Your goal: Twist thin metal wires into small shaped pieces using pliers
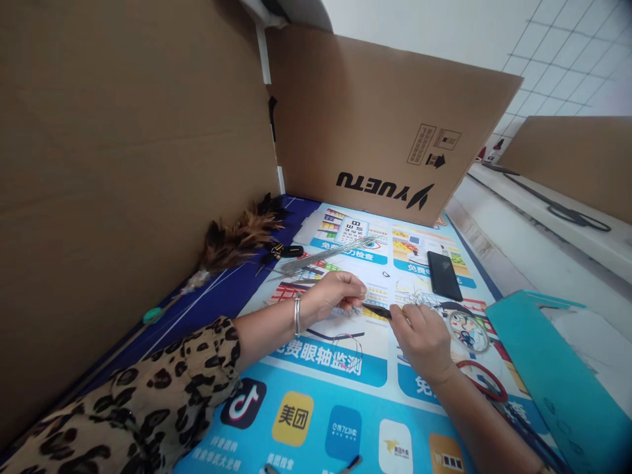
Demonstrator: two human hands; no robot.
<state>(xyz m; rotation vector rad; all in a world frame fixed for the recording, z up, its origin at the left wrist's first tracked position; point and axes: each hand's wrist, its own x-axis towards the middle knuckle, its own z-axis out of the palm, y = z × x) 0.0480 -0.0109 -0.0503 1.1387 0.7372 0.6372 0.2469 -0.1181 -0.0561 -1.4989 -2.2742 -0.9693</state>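
My left hand [334, 294], with a silver bangle on the wrist, is closed in a pinch on one end of a thin dark strip [376, 311]. My right hand [423, 339] is closed on the strip's other end. Both hands hover just above a printed poster [340, 388] that covers the table. A small tangle of fine wire [419, 299] lies just beyond my right hand. A thin wire loop [347, 343] rests on the poster below my left hand.
A bundle of grey metal rods [330, 255] and a feather duster [237, 240] lie at the back left. A black phone [444, 275] lies to the right. Cardboard walls [385, 118] enclose the table. A teal bag [557, 375] and red ring [486, 382] sit at right.
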